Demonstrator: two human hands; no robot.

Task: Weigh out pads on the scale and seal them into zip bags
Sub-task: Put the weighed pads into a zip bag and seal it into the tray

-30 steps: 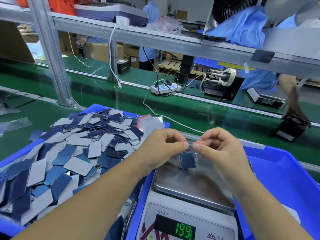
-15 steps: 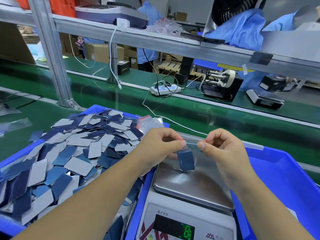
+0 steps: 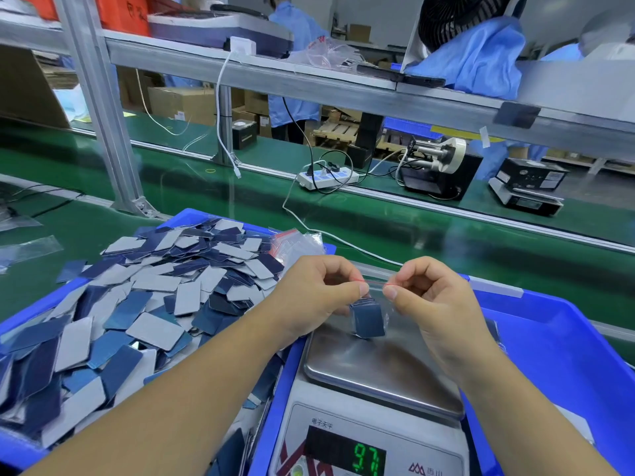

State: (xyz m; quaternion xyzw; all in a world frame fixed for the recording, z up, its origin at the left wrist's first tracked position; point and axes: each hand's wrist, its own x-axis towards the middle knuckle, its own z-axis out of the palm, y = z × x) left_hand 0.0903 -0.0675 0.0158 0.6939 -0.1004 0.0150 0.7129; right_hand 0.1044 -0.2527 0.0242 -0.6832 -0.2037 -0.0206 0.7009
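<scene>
— Where's the bag? 
— Left hand (image 3: 318, 297) and right hand (image 3: 431, 304) pinch the clear red-striped zip bag (image 3: 372, 316) of blue pads above the steel scale pan (image 3: 381, 369).
— Risk? 
— An uneven pinch could leave the seal gapped.

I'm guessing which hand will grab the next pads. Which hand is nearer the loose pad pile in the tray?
The left hand: its wrist borders the pad pile on the pile's right edge. The right hand is farther right, above the scale.

Two hands (image 3: 374, 297), one zip bag (image 3: 372, 310), one scale (image 3: 378, 400), two blue bins (image 3: 549, 338), one heap of pads (image 3: 137, 304)
</scene>
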